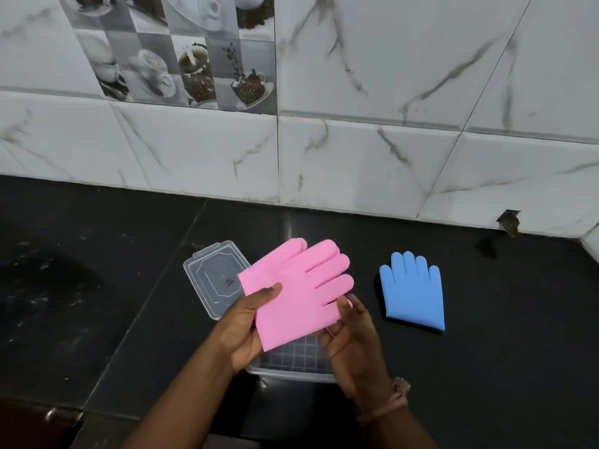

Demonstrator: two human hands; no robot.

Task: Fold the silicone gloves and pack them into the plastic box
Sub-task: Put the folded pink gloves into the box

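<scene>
A pink silicone glove [298,286] is held flat in the air above the clear plastic box [291,367], its fingers pointing up and right. My left hand [246,325] grips its cuff end, thumb on top. My right hand [350,338] holds the glove's lower right edge near the thumb part, fingers curled under it. A blue silicone glove [413,291] lies flat on the black counter to the right, fingers toward the wall. The box is mostly hidden by the glove and my hands; its ribbed bottom shows.
The box's clear lid [210,280] lies on the black counter [129,286] to the left of the glove. A marble-tiled wall [356,157] runs along the back. A small hole [509,222] sits at the wall's base on the right.
</scene>
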